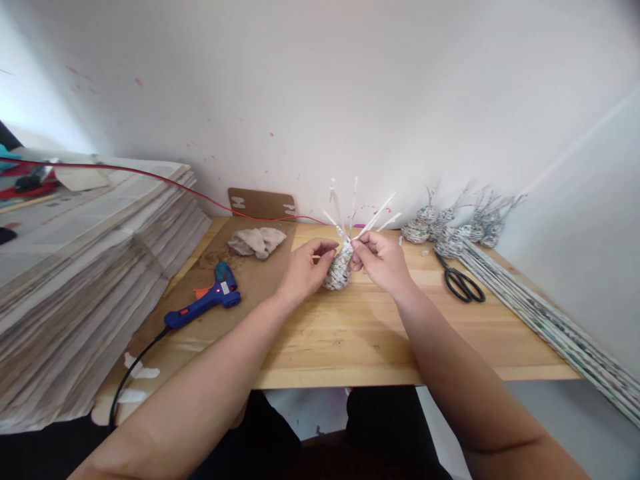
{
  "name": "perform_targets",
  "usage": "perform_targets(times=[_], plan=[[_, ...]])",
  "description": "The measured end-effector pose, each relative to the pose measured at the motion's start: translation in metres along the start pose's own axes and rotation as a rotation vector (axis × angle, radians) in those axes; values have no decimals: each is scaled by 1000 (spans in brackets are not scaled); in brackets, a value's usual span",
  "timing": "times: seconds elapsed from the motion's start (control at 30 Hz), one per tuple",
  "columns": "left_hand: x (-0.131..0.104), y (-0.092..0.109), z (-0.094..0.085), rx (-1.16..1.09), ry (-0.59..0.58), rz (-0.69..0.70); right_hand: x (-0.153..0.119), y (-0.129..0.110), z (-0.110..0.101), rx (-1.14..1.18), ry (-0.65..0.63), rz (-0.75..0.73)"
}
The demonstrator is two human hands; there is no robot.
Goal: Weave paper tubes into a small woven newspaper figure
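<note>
woven paper piece (339, 268) | between left grip (326, 253) and right grip (356, 252)

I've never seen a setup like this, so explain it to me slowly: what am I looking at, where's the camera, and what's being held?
There is no robot here, just a person working with bare hands. The single picture comes from a camera worn on the head, looking forward and down.

The left hand and right hand hold a small woven paper piece between them, above the wooden table. Loose strips stick up from its top.

To the left are a tall stack of paper, a blue glue gun and a crumpled cloth. To the right are black-handled scissors, a bundle of long paper rods and, near the wall, several similar woven pieces.
</note>
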State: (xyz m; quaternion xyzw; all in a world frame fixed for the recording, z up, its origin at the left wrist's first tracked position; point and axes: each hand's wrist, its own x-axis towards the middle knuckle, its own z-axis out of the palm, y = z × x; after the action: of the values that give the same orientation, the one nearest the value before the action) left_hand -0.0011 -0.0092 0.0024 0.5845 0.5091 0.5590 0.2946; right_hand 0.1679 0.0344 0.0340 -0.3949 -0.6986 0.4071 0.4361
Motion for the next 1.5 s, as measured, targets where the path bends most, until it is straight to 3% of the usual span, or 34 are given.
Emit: perform_targets(times=[0.2, 0.33, 0.5, 0.57, 0.67, 0.77, 1.03, 1.33, 1.5], plan=[[-3, 5, 1, 16, -129, -16, 2, 3, 1, 103, -31, -1], [-4, 9, 1, 53, -138, -47, 0, 4, 3, 96, -53, -6], [-1, 6, 0, 12, -87, -75, -5, 2, 5, -238, 64, -168], [1, 3, 0, -68, -71, -103, -7, 0, 5, -317, 158, -249], [4, -2, -1, -360, -86, -241, -9, -3, 2, -227, 283, -319], [5, -2, -2, -615, -102, -361, -10, -5, 0, -155, 325, -351], [5, 4, -4, -740, -171, -436, -6, -1, 4, -208, 183, -445], [3, -7, -3, -627, -226, -323, -2, 5, 2, -342, 141, -354], [1, -7, -3, -483, -226, -260, -4, 5, 5, -336, 58, -350]])
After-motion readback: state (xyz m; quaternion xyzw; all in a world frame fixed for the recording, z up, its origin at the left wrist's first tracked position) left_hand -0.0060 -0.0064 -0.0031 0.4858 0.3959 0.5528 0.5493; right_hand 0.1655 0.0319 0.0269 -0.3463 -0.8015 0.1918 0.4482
